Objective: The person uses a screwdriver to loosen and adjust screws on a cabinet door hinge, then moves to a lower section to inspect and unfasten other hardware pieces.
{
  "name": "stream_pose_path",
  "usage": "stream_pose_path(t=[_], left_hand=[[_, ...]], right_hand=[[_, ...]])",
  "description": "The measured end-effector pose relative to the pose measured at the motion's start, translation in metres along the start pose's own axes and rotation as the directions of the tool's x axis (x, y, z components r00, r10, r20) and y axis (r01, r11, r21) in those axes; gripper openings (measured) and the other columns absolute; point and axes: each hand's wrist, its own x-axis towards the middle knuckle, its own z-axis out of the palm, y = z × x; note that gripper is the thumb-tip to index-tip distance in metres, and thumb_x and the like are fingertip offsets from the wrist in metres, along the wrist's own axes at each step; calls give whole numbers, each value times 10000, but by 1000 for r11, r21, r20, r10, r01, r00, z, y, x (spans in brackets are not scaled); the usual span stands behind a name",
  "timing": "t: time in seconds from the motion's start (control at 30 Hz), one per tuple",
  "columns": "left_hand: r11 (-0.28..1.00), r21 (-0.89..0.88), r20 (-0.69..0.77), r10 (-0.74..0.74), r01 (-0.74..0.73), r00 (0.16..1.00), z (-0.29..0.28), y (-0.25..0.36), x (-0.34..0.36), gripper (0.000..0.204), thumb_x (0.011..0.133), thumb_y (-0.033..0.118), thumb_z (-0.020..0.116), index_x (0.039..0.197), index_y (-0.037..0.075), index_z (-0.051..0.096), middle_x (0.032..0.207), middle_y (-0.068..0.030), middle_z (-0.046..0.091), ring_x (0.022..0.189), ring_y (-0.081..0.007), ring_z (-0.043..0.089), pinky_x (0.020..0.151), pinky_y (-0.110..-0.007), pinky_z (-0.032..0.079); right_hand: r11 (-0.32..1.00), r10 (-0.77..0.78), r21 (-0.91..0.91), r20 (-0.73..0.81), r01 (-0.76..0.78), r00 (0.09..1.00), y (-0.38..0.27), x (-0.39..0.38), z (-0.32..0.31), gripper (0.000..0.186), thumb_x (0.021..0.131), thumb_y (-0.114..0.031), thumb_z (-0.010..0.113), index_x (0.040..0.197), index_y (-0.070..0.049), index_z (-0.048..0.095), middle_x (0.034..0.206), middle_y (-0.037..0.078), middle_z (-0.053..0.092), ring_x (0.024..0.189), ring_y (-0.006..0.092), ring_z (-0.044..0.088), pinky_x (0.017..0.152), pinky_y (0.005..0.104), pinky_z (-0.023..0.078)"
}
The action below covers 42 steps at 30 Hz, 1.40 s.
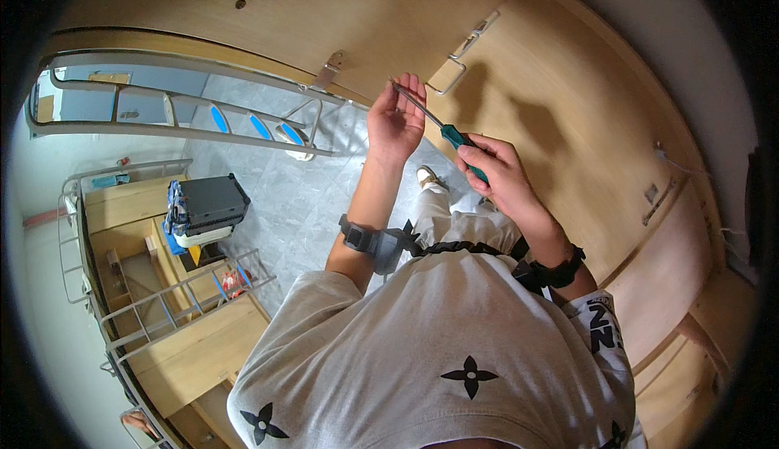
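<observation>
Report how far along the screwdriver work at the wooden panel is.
Done: a metal bracket and a metal handle already sit on the pale wooden panel. In hand: the right hand grips a teal-handled screwdriver, and the left hand pinches its thin metal tip. Left: the tip is not yet on any screw; none is clearly visible.

Grey tee, black wrist straps

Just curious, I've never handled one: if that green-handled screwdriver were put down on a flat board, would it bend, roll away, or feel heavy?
The screwdriver probably stays stiff: its thin metal shaft looks straight between the left hand and the right hand. It likely feels light, since a few fingers carry it. The handle looks roundish, so it might roll on a flat board, though its exact shape is hard to tell.
</observation>
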Motion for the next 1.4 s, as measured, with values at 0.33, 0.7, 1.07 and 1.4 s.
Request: stream_pose_path(t=[0.33, 0.7, 1.07, 1.4], left_hand=[[991, -137, 38, 6, -1, 999, 4, 1, 1, 157, 885, 112, 548, 962, -18, 592, 1038, -114, 628, 1030, -231, 577, 942, -384, 464], [969, -240, 65, 68, -51, 996, 18, 11, -7, 158, 891, 126, 548, 975, -8, 552, 1043, -110, 599, 1025, -237, 569, 945, -391, 470], [963, -250, 112, 136, -105, 984, 27, 35, 1, 148, 891, 114, 546, 964, -11, 577, 1038, -113, 624, 1040, -238, 570, 952, -390, 460], [953, -285, 119, 142, -103, 983, 27, 43, 13, 169, 897, 108, 529, 996, -22, 567, 1039, -106, 628, 1033, -236, 576, 935, -390, 473]], right_hand=[[946, 127, 294, 61, -139, 990, 4, 8, 0, 175, 874, -158, 554, 930, 7, 575, 721, 35, 559, 492, 65, 427, 407, 194, 307], [990, -112, -84, 16, 113, 994, 2, 15, 20, 187, 861, -150, 576, 955, 11, 567, 702, 14, 548, 505, 62, 453, 428, 213, 329], [969, -141, -199, 44, 147, 989, -9, 37, 45, 153, 869, -166, 551, 776, -45, 532, 582, -60, 431, 457, 17, 363, 403, 196, 260], [886, -272, -384, 26, 261, 962, -11, 52, 51, 162, 842, -165, 568, 799, -10, 555, 574, -43, 445, 470, 58, 379, 431, 239, 306]])
